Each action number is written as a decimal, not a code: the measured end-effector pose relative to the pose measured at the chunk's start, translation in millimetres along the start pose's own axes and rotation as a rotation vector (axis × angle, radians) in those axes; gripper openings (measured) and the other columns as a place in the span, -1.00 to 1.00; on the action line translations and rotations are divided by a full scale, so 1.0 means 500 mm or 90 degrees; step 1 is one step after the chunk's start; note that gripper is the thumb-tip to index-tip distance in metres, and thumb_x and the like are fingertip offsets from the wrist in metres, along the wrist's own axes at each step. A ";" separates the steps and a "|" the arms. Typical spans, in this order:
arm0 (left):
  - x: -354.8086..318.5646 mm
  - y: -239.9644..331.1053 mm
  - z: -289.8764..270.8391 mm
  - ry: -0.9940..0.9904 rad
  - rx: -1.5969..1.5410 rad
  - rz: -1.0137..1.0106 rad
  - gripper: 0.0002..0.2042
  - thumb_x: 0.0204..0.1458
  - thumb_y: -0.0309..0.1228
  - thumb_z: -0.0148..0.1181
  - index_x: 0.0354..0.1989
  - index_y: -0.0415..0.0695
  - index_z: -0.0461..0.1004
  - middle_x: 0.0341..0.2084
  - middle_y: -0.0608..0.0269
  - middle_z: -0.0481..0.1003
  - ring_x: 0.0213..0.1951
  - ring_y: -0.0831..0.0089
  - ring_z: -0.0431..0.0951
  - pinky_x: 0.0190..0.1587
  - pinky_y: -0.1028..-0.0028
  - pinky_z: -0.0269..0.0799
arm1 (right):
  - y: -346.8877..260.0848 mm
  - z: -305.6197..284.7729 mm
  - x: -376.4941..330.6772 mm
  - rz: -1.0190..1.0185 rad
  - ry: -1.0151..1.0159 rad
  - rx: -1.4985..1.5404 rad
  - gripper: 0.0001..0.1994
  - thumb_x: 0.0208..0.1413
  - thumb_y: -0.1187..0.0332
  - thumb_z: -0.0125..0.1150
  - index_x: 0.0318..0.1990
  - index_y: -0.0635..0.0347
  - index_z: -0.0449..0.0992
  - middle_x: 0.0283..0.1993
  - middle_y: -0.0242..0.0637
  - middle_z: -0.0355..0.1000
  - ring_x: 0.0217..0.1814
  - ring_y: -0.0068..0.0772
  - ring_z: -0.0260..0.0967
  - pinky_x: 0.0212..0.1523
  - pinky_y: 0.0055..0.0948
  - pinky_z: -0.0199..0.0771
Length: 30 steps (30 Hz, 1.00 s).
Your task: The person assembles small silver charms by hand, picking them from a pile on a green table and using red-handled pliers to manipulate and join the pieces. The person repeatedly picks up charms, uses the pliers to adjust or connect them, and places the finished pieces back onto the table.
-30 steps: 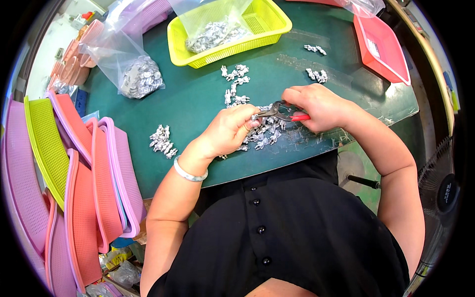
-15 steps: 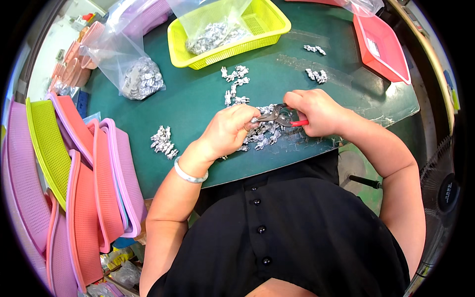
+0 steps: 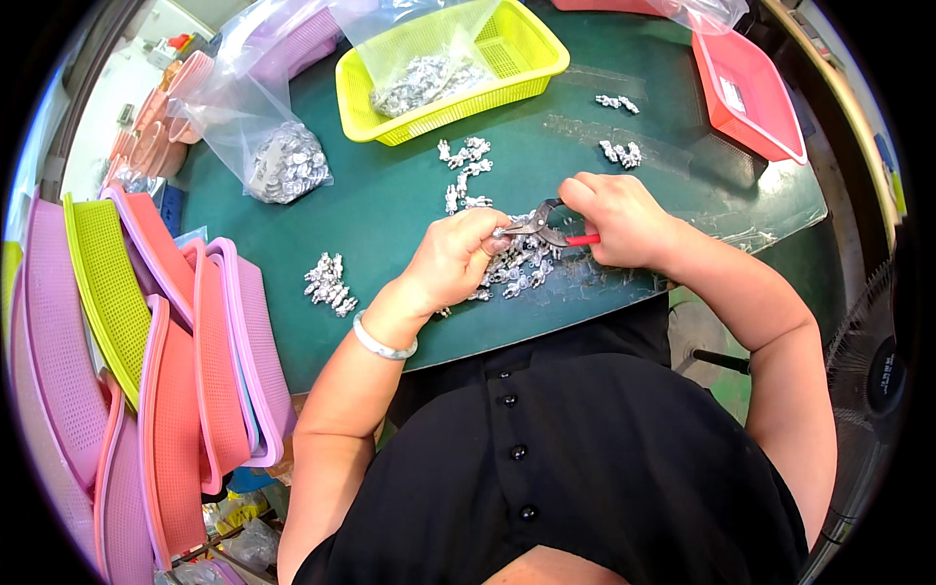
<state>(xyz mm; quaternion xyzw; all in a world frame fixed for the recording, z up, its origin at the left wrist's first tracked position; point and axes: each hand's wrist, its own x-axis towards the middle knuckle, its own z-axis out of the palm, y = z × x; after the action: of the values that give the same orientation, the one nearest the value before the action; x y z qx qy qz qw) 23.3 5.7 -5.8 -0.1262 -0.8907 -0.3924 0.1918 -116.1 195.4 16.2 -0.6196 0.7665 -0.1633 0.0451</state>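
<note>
My right hand is closed round the red-handled pliers, whose jaws point left toward my other hand. Pinched in the fingertips of my left hand is a small silver metal charm, mostly hidden, at the tips of the jaws. Beneath and between both hands lies a pile of silver charms on the green table. A loose row of charms runs away from the pile. Left of my left wrist sits another small heap of charms.
A yellow-green basket with a plastic bag of silver pieces stands at the far side. Left of it is a clear bag of metal parts. A pink tray stands far right. Stacked baskets crowd the left; a fan stands right.
The pliers' handles appear slightly wider apart, and the jaws have turned a little. Both hands stay almost in place; the whole view has shifted slightly.
</note>
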 end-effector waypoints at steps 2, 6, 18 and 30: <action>-0.002 -0.002 -0.005 0.001 0.003 -0.012 -0.88 -0.09 -0.63 0.03 -0.33 -0.25 0.39 -0.56 0.13 0.40 -0.53 0.28 0.42 -0.47 0.46 0.33 | -0.005 0.001 0.004 0.006 0.023 -0.013 -0.68 -0.38 0.56 0.09 -0.33 0.22 0.25 -0.40 -0.14 0.30 -0.32 -0.05 0.33 -0.37 -0.21 0.34; -0.002 0.001 -0.008 0.022 0.001 -0.005 -0.90 -0.06 -0.61 0.02 -0.34 -0.24 0.39 -0.57 0.15 0.40 -0.54 0.30 0.41 -0.47 0.47 0.32 | -0.008 0.008 0.009 0.028 0.026 -0.018 -0.67 -0.38 0.56 0.09 -0.31 0.22 0.26 -0.40 -0.14 0.30 -0.30 -0.06 0.33 -0.36 -0.22 0.35; -0.009 -0.003 -0.012 -0.041 -0.366 -0.259 -0.81 0.14 -0.34 -0.09 -0.29 -0.22 0.37 -0.68 0.48 0.26 -0.69 0.76 0.19 -0.62 0.73 0.14 | 0.004 -0.038 0.026 0.060 -0.062 0.248 -0.81 -0.22 0.51 0.13 -0.36 0.27 0.35 -0.60 -0.15 0.31 -0.55 -0.15 0.30 -0.51 -0.32 0.26; -0.009 -0.003 -0.014 -0.023 -0.403 -0.255 -0.80 0.14 -0.36 -0.08 -0.19 -0.22 0.36 -0.65 0.49 0.27 -0.68 0.77 0.18 -0.63 0.75 0.13 | -0.015 -0.034 0.033 0.059 -0.086 0.198 -0.83 -0.17 0.43 0.13 -0.37 0.25 0.36 -0.54 -0.10 0.36 -0.46 -0.04 0.34 -0.44 -0.24 0.30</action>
<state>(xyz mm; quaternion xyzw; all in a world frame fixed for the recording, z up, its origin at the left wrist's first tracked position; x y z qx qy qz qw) 28.5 -0.9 -4.5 -0.0095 -0.7357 -0.6756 0.0472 -117.6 181.6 36.5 -0.5785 0.7550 -0.2358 0.1991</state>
